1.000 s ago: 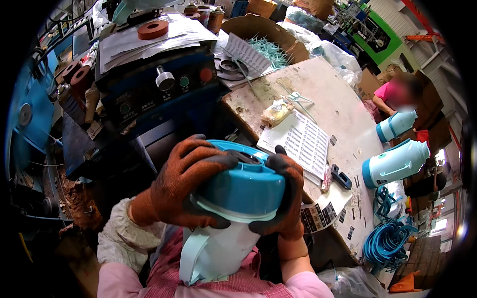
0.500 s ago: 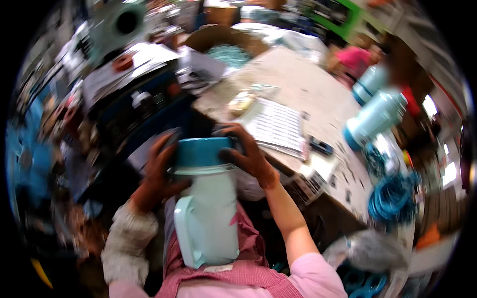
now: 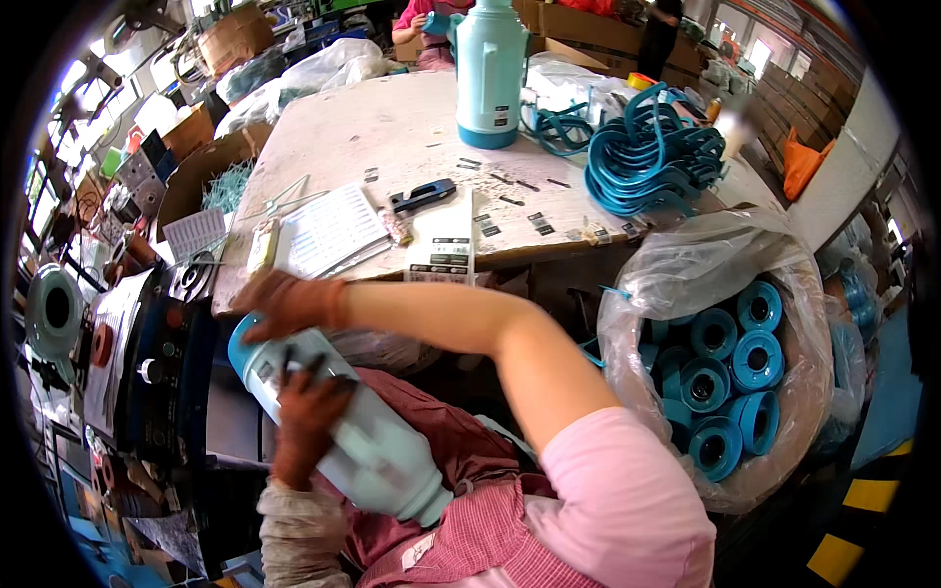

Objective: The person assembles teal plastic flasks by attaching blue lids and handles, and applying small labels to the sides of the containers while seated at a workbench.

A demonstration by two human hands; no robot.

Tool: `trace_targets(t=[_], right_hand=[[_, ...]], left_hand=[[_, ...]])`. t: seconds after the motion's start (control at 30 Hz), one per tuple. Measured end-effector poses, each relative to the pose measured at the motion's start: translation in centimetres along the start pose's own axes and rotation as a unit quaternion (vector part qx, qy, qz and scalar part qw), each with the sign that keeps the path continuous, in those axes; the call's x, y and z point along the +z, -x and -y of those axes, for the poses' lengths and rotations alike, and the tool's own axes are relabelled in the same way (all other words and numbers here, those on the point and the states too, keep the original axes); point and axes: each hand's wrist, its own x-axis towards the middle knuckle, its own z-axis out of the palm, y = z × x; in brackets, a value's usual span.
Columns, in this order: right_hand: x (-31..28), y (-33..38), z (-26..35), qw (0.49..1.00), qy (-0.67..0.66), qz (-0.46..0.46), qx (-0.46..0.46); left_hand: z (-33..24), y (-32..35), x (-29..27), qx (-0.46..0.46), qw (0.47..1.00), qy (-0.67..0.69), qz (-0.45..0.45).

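Across my lap lies a pale teal thermos flask, tilted, its darker blue base pointing up and left and its narrow neck against my apron. My left hand, in a reddish-brown glove, grips the side of the body near a dark patch that I cannot make out. Over the base end curls my gloved right hand, its arm reaching across in front of me; motion smears its fingers. The flask's handle is out of sight. A second pale teal flask stands upright on the worktable.
Label sheets and a dark cutter knife lie on the table. Blue handles are heaped at its right. A plastic-lined box holds several blue ring-shaped parts. Left stands a dark machine. Another person works beyond the table.
The flask has swung from nearly straight, base away from me, to slanting left. My left hand has moved down onto its body. The view has turned right, bringing the box of rings into sight.
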Motion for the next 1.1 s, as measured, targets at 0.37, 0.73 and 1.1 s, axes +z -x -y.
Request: trace_targets(t=[0.37, 0.73, 1.1], right_hand=[[-33.0, 42.9, -9.9, 0.718, 0.618, 0.083, 0.310], [-34.2, 32.3, -11.6, 0.776, 0.601, 0.033, 0.188], [-19.0, 11.3, 8.8, 0.758, -0.500, -0.401, 0.124]], left_hand=[[0.8, 11.8, 1.0, -0.305, 0.784, 0.538, -0.058], [0.6, -3.6, -9.0, -0.126, 0.977, -0.005, 0.173], [-0.6, -10.2, -6.4, 0.038, 0.961, -0.235, -0.138]])
